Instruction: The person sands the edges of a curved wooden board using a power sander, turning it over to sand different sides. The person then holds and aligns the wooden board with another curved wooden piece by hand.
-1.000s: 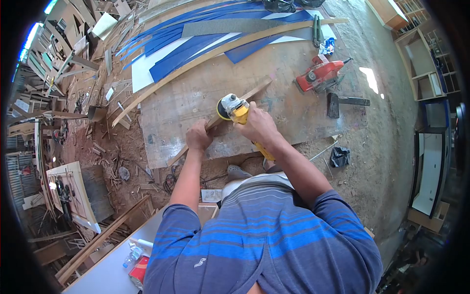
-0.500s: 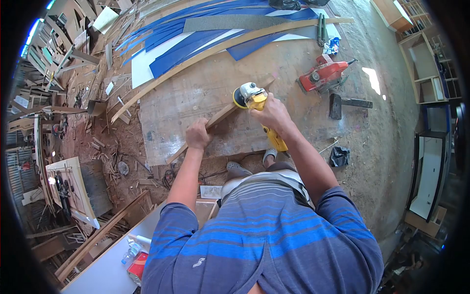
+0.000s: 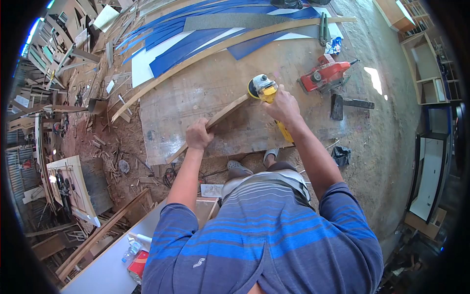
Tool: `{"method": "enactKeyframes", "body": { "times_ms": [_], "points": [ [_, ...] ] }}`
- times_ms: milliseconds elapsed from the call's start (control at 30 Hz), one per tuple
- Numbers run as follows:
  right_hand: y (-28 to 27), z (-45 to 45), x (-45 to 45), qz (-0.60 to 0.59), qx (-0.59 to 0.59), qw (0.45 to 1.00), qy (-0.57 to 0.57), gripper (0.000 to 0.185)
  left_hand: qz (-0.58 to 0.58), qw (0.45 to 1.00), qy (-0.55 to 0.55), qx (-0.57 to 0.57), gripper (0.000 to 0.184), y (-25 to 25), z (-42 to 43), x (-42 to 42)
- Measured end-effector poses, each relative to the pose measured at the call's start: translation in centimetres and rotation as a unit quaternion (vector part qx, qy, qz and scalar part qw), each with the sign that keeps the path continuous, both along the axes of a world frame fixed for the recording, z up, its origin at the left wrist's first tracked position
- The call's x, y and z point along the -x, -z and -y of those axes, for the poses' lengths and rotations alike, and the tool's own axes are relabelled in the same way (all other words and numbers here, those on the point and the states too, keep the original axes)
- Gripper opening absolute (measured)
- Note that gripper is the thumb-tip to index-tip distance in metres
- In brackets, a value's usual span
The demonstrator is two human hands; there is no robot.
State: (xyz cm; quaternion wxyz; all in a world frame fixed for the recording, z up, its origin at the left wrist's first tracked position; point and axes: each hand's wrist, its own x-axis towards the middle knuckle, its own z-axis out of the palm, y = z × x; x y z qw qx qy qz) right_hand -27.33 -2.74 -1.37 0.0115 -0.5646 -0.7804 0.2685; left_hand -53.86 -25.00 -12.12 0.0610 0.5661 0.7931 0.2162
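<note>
My left hand [image 3: 198, 134] is wrapped round a narrow wooden strip [image 3: 228, 110] that lies slantwise over the plywood worktable [image 3: 166, 117]. A yellow angle grinder [image 3: 268, 93] with a round disc is in my right hand [image 3: 284, 107], its fingers closed round the body. The disc sits at the strip's far right end; whether it touches the wood I cannot tell. Part of the grinder's yellow body is hidden behind my right hand and forearm.
A red power planer [image 3: 324, 75] and a hammer [image 3: 338, 106] lie at the table's right. Blue and white sheet strips [image 3: 171, 55] with a long wooden batten [image 3: 215, 49] cover the far side. Wood scraps litter the floor at left; a black plastic bag [image 3: 341, 155] lies at right.
My right hand has moved the grinder to the right along the strip, from its middle stretch to its far end. My left hand stays in place on the strip.
</note>
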Motion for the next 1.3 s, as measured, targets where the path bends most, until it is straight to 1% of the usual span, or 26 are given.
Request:
{"method": "enactKeyframes", "body": {
  "times_ms": [233, 333, 433, 467, 567, 633, 733, 833, 933, 967, 1167, 1300],
  "points": [
    [-0.3, -1.2, 0.0, 0.03, -0.018, 0.999, 0.017, 0.058, -0.003, 1.0, 0.0, -0.009, 0.034, 0.0, 0.0, 0.0],
    [0.4, -2.1, -0.7, 0.023, -0.073, 0.997, 0.021, 0.061, -0.005, 1.0, -0.004, -0.011, 0.034, 0.0, 0.1, -0.1],
    [-0.1, -2.6, -1.1, 0.028, -0.088, 0.995, 0.032, 0.063, -0.009, 1.0, -0.006, -0.014, 0.033, -0.1, 0.0, -0.2],
    [-0.3, -2.5, -1.0, 0.017, -0.084, 0.996, 0.034, 0.062, -0.01, 1.0, -0.007, -0.013, 0.033, -0.1, 0.0, -0.1],
    [-1.1, -0.7, -1.3, -0.015, -0.056, 0.998, 0.027, 0.063, -0.02, 0.999, -0.018, 0.035, 0.031, -0.2, 0.1, -0.1],
    [-2.8, 1.5, -0.5, -0.036, -0.021, 0.999, 0.009, 0.066, -0.015, 0.999, -0.02, 0.022, 0.032, -0.4, 0.1, -0.3],
    [-5.0, 4.5, 1.3, -0.054, 0.073, 0.996, -0.017, 0.07, -0.015, 1.0, -0.014, 0.007, 0.034, -0.1, 0.0, -0.4],
    [-4.3, 6.8, 2.7, -0.065, 0.068, 0.992, -0.08, 0.07, -0.017, 1.0, -0.017, 0.009, 0.034, 0.0, 0.0, -0.3],
    [-3.9, 7.8, 3.4, -0.083, 0.09, 0.988, -0.098, 0.069, -0.015, 0.999, -0.02, 0.02, 0.034, 0.0, 0.0, -0.3],
    [-3.5, 7.8, 3.4, -0.092, 0.1, 0.987, -0.089, 0.066, -0.013, 0.999, -0.022, 0.023, 0.034, 0.0, 0.0, -0.3],
    [-2.1, 6.2, 2.6, -0.065, 0.054, 0.995, -0.057, 0.066, -0.022, 1.0, -0.007, -0.002, 0.033, 0.2, 0.1, -0.2],
    [-1.9, 4.5, 1.6, -0.051, 0.045, 0.997, -0.022, 0.063, -0.02, 1.0, -0.007, 0.011, 0.034, -0.1, -0.1, -0.2]
  ]
}}
